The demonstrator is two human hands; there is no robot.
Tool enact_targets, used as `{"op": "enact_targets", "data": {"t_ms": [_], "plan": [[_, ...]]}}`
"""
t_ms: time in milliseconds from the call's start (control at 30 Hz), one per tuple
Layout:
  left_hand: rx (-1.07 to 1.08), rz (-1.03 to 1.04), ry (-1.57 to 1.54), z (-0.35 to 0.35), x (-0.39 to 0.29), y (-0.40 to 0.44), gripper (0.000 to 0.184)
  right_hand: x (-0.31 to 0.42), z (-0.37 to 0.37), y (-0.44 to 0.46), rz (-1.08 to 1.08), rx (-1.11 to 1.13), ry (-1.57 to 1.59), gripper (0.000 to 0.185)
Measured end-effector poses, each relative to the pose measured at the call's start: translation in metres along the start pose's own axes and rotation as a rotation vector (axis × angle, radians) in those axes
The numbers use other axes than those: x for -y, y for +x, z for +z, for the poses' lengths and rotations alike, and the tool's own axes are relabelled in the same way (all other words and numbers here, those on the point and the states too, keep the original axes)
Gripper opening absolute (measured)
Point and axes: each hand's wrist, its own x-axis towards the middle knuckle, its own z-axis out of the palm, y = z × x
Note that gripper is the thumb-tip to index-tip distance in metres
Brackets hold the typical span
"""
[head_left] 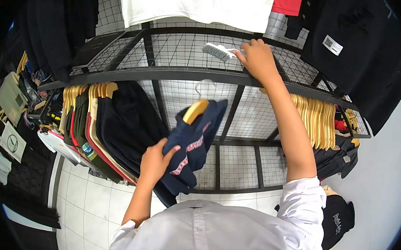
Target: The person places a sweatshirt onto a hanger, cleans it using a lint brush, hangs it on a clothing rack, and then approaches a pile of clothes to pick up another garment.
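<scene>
My left hand (155, 162) is closed on the edge of a navy garment (199, 148) with red-and-white lettered bands. A wooden hanger (196, 111) with a metal hook sits in the garment, tilted in front of the rack. The hook is just below the shelf's front bar; whether it hangs on anything I cannot tell. Up at the wire shelf, my right hand (260, 59) is closed around the white handle of a brush (218, 52). Its grey bristles face down and to the left, over the mesh.
A black metal rack (199, 75) with wire mesh spans the view. Dark clothes (128, 120) hang at left, and wooden hangers (313, 121) with dark garments at right. A white shirt (197, 4) hangs above. A black cap-like item (338, 223) is at lower right.
</scene>
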Motion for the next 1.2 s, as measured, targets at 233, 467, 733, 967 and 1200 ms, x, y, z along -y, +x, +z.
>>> {"op": "enact_targets", "data": {"t_ms": [233, 467, 733, 967, 1200], "plan": [[0.270, 0.101, -0.173, 0.005, 0.046, -0.024, 0.029, 0.067, 0.012, -0.069, -0.530, 0.600, 1.596, 0.043], [0.521, 0.221, -0.259, -0.008, 0.039, -0.021, 0.032, 0.100, 0.056, -0.125, -0.675, 0.854, 2.450, 0.041], [0.353, 0.188, -0.089, 0.014, 0.015, -0.023, 0.030, 0.087, 0.030, -0.146, 0.168, 0.062, 1.875, 0.019], [0.390, 0.204, -0.062, 0.022, 0.003, -0.020, 0.030, 0.068, 0.017, -0.157, 0.271, 0.047, 1.780, 0.011], [0.446, 0.247, -0.138, 0.012, 0.019, -0.010, 0.028, 0.036, 0.032, -0.180, -0.323, 0.920, 1.018, 0.038]]}}
